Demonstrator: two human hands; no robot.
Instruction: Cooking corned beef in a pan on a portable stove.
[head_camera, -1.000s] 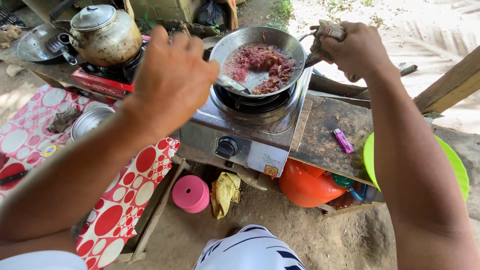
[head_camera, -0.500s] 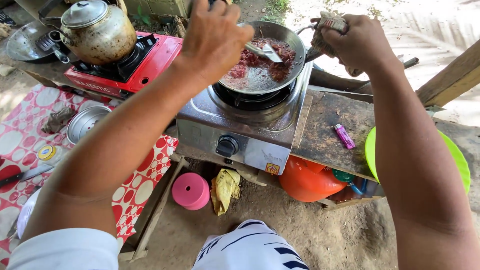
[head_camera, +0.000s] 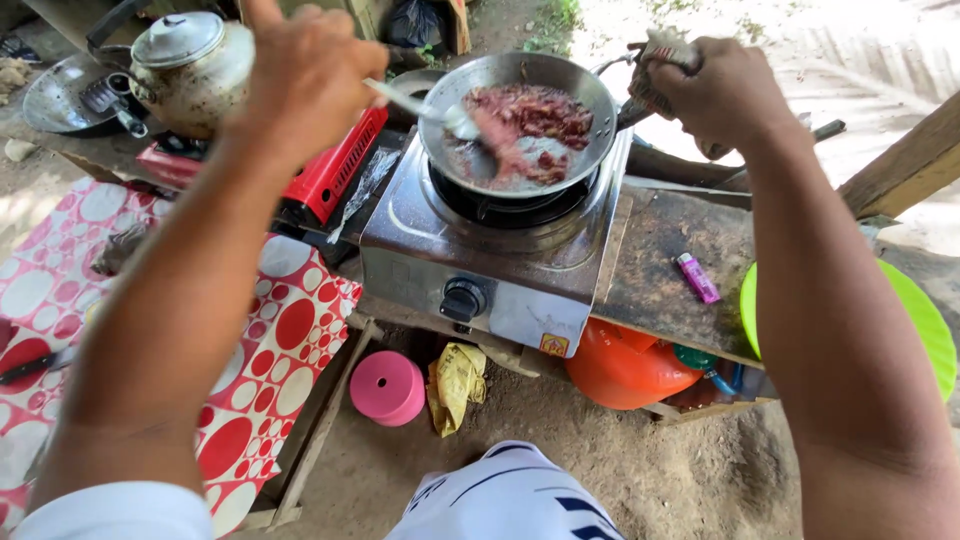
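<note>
A metal pan (head_camera: 590, 95) with reddish-brown chopped food (head_camera: 530, 120) sits on a steel single-burner gas stove (head_camera: 500, 265). My left hand (head_camera: 305, 75) grips a metal spoon (head_camera: 425, 105) whose bowl rests in the food at the pan's left side. My right hand (head_camera: 715, 90) is closed on a cloth (head_camera: 665, 50) wrapped around the pan's handle at the pan's right.
A kettle (head_camera: 190, 70) stands on a red portable stove (head_camera: 330, 175) at the left, with a lid (head_camera: 60, 95) beyond. A red-and-white spotted cloth (head_camera: 280, 330) covers the left table. A purple lighter (head_camera: 697, 277), green basin (head_camera: 925, 320), orange gas tank (head_camera: 620, 370) and pink roll (head_camera: 387, 387) lie nearby.
My left hand has pulled back to the left while the spoon stirs the food. The view has shifted so the stove and pan sit more to the centre. My right hand keeps its hold.
</note>
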